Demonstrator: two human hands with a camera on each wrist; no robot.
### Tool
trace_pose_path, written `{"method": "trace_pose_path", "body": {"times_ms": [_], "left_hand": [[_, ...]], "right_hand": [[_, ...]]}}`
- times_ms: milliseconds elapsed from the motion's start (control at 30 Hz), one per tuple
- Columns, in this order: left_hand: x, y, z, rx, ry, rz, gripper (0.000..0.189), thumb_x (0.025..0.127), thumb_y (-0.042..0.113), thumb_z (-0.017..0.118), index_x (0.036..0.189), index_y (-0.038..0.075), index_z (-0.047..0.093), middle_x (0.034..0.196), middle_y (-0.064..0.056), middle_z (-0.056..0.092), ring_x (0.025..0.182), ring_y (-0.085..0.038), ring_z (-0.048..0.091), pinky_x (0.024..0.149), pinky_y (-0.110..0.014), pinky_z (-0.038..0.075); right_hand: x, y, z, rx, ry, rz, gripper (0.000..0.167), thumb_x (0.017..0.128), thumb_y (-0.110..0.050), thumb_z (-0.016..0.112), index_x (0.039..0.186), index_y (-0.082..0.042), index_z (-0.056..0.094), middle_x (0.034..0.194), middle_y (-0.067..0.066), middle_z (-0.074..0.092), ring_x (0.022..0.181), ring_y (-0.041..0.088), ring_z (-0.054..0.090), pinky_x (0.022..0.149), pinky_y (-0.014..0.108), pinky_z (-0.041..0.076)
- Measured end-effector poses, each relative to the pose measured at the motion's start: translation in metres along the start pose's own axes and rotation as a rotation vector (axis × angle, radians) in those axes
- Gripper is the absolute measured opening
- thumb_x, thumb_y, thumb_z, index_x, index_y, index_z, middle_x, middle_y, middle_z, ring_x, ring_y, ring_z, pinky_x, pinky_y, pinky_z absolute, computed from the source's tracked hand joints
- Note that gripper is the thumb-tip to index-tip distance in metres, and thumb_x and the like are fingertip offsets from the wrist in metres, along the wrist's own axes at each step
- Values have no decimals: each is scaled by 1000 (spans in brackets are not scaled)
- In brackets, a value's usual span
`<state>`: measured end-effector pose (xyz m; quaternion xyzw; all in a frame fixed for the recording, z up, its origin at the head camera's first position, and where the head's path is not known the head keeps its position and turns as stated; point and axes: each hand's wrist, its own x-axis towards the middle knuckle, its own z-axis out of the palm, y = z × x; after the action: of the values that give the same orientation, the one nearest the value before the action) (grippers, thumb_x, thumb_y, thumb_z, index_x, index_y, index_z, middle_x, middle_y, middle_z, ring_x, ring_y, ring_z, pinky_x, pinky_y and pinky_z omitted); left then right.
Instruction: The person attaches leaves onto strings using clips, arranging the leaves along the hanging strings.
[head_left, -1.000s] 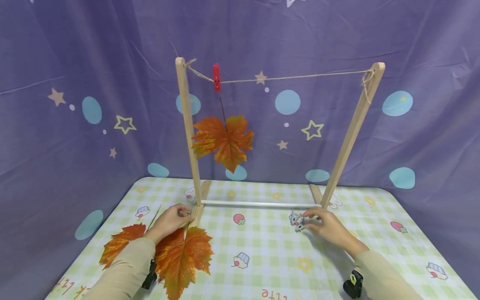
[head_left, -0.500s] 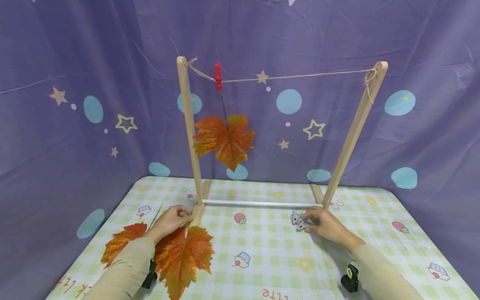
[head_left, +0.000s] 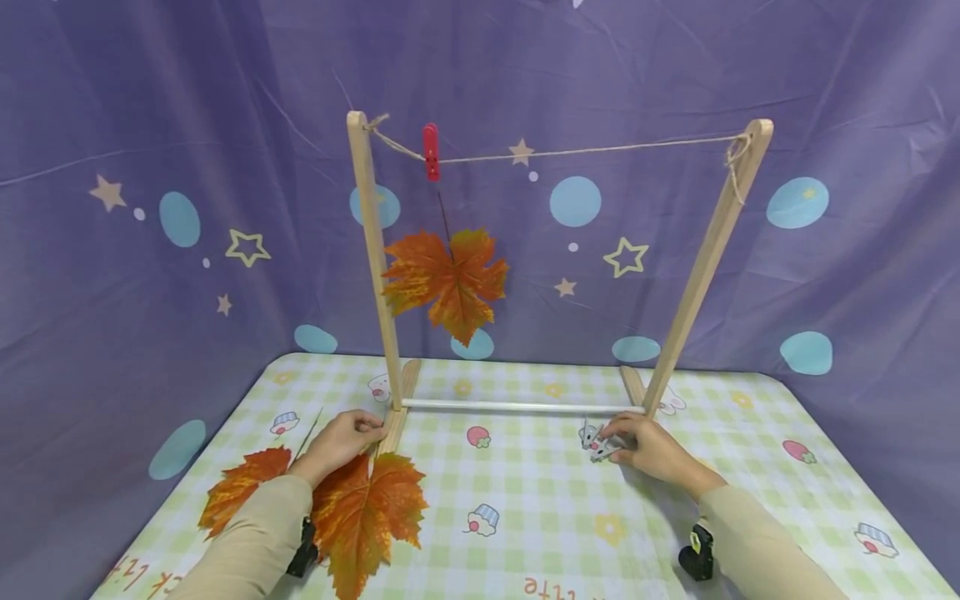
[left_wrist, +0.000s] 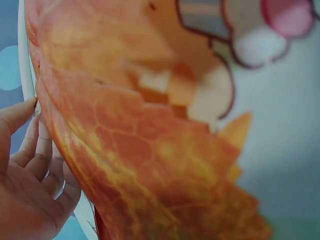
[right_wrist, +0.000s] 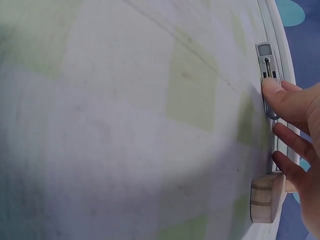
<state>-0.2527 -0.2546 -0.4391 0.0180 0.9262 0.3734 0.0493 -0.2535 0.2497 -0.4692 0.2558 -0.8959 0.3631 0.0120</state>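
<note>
My left hand (head_left: 345, 437) pinches the stem of an orange artificial maple leaf (head_left: 367, 508) between thumb and fingertips, beside the frame's left foot. The leaf fills much of the left wrist view (left_wrist: 135, 130). A second leaf (head_left: 243, 483) lies to the left, partly hidden by the forearm. Two grey clothespins (head_left: 589, 434) lie close together on the table, and my right hand (head_left: 656, 454) pinches the nearer clothespin (head_left: 603, 451) by its end. In the right wrist view, the thumb presses along that grey clothespin (right_wrist: 265, 54), while the other fingers stay spread.
A wooden frame (head_left: 701, 275) stands at the table's back, with a white rod (head_left: 517, 407) low across it. From its string (head_left: 600, 151), a red clothespin (head_left: 431, 152) holds another maple leaf (head_left: 453, 279). Behind hangs a purple curtain (head_left: 847, 275).
My right hand has shifted slightly left and its thumb and fingers have closed on the grey clothespin. The left hand stays at the leaf stem.
</note>
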Motion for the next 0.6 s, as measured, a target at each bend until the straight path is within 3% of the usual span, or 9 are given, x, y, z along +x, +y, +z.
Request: {"method": "trace_pose_path", "body": {"times_ms": [367,600], "left_hand": [[-5,7,1,-72,27,3,30,97,20,65,114,-5,66,103,-16,66,85,-24,64,73,-40,52],[-5,7,0,-96,66,-18,31,97,23,64,117,-2,67,109,-17,67,98,-32,64,82,-49,51]], "right_hand": [[-1,0,0,-86,12,-23,23,84,-4,78,106,-10,73,119,14,62,104,32,61,86,44,52],[-1,0,2,-90,35,-5,23,82,-1,79,103,-9,73,117,14,63,107,34,60,90,46,51]]}}
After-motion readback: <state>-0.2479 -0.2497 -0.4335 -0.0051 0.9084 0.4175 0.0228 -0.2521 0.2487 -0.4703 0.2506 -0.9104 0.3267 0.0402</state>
